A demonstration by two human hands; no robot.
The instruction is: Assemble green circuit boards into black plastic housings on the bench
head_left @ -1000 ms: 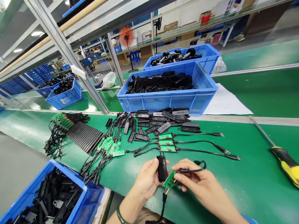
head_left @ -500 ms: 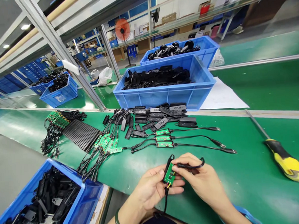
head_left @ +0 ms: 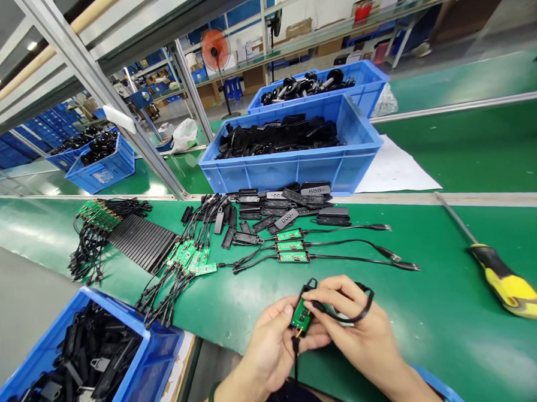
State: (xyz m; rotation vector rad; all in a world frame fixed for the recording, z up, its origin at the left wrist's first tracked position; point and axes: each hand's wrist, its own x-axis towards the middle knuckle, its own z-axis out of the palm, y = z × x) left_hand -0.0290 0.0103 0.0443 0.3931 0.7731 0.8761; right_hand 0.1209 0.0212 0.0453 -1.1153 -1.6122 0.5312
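Low over the bench's near edge, my left hand (head_left: 276, 338) is closed around a black plastic casing (head_left: 312, 284) with a small green circuit board (head_left: 300, 314) lying in it. Red and yellow wires run from the board's lower end into a black cable that hangs down. My right hand (head_left: 360, 331) presses its fingertips at the board's upper end and grips a looped black cable (head_left: 368, 307). Beyond the hands, several green boards with cables (head_left: 293, 256) lie in a row. Loose black casing halves (head_left: 287, 219) are heaped behind them.
A yellow and black screwdriver (head_left: 502, 279) lies at the right. Blue bins of black parts stand behind the bench (head_left: 289, 167) and at the lower left (head_left: 164, 362). Stacked black strips (head_left: 140, 241) and wired boards (head_left: 190, 256) occupy the left. A metal post (head_left: 148, 141) rises behind.
The cable in my right hand has bent into a larger loop, and its end has moved lower beside the board. My left hand keeps its hold on the casing. The view has shifted slightly.
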